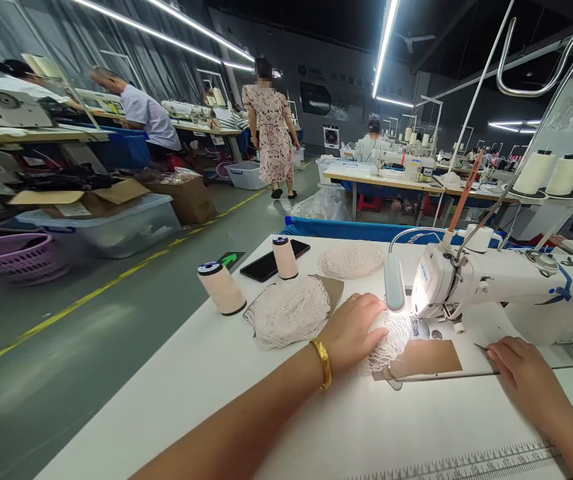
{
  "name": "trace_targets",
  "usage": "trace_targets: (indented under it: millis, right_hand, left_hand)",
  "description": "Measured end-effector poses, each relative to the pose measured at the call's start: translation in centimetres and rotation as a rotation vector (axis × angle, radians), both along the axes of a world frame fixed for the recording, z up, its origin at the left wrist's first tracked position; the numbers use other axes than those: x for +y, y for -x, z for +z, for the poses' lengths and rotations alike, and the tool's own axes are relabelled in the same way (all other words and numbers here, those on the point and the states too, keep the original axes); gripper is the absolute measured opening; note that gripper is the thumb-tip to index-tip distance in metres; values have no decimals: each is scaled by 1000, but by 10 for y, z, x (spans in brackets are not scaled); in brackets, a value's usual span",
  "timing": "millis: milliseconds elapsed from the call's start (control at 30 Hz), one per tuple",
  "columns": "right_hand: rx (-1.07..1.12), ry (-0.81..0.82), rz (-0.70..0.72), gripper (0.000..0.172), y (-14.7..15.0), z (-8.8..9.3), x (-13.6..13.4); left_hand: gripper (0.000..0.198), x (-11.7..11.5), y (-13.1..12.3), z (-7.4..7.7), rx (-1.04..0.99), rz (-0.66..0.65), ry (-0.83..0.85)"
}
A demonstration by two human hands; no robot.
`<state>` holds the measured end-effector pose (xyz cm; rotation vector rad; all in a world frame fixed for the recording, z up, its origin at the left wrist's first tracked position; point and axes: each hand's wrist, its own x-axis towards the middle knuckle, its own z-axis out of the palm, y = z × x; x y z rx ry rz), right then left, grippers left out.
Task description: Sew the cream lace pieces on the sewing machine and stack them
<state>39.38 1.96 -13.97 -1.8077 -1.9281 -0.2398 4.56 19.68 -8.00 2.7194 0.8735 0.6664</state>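
My left hand (354,330), with a gold bangle at the wrist, holds a cream lace piece (390,343) beside the needle area of a white sewing machine (431,280). Its thumb and fingers are on the lace, under the bright lamp. A brown card piece (434,358) lies against the lace on the machine bed. To the right, my right hand (521,367) rests low on the table, closed around a thin pointed metal tool (481,347); most of that tool is hidden. Left of my left hand lies another lace piece (291,311) on brown card.
Two peach thread cones (221,288) and a black phone (274,261) stand and lie at the table's left side. A third lace piece (351,260) is farther back. A ruler (491,463) runs along the front. Beyond, one person (269,133) walks the aisle; others sit at machines.
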Motion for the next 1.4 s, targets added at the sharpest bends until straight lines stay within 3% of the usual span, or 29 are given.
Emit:
trace_targets:
  millis: [100,233,333,400,667,1167,1267,1400]
  right_hand:
    - [218,143,38,40,39,18,5]
    - [424,431,121,32,96,46,20]
    - [327,508,84,17,124,57,38]
    - [218,487,76,16,132,56,48]
    - [-26,464,93,16,140,48,60]
    - [-55,413,77,19,145,35,69]
    - [13,345,158,25,147,34,68]
    - [145,340,340,28,139,45,54]
  left_hand:
    - [20,2,-4,-9,5,-75,122]
    - [12,-4,-9,-20,-7,-157,174]
    - [14,-5,-9,-22,4,-171,169]
    - [15,-4,-8,-24,20,-174,174]
    - [15,0,-8,-28,-2,-207,173]
    - [26,0,-6,-29,32,-203,157]
    - [27,1,-6,-28,37,-195,161]
    - [25,-2,-7,-24,61,-184,153]
